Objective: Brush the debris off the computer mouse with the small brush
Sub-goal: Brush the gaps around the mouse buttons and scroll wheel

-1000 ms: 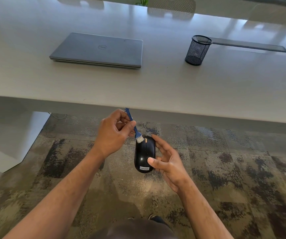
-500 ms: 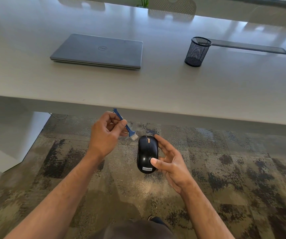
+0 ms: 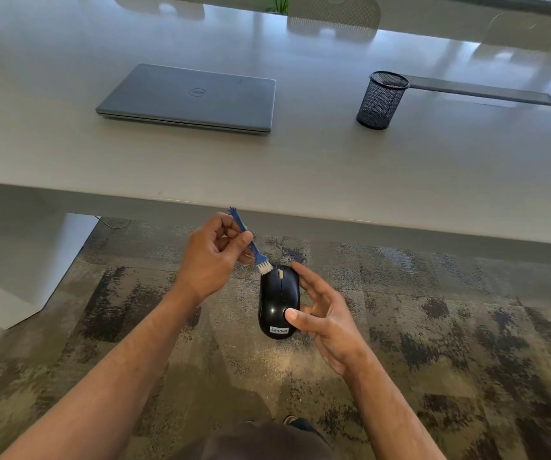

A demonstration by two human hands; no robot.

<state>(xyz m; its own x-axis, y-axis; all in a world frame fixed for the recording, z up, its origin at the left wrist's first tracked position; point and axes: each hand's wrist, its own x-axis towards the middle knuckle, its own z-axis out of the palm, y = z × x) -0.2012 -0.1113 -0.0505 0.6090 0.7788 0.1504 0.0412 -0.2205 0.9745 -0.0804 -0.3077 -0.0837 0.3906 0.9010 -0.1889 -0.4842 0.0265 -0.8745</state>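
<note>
A black computer mouse (image 3: 277, 298) with a Lenovo label and an orange scroll wheel is held in the air in front of the table edge, above the carpet. My right hand (image 3: 325, 315) grips it from the right side, thumb pressed on its top near the back. My left hand (image 3: 212, 255) pinches a small blue brush (image 3: 251, 244) by its handle. The brush's white bristles touch the mouse's front left corner, beside the scroll wheel.
A grey table (image 3: 334, 180) spans the view ahead, its near edge just beyond my hands. On it lie a shut grey laptop (image 3: 191, 97) and a black mesh pen cup (image 3: 382, 99). Patterned carpet (image 3: 450, 327) lies below.
The brush swept left off the mouse's front, then came back so its bristles touch the front left corner again. My right hand kept the mouse nearly still.
</note>
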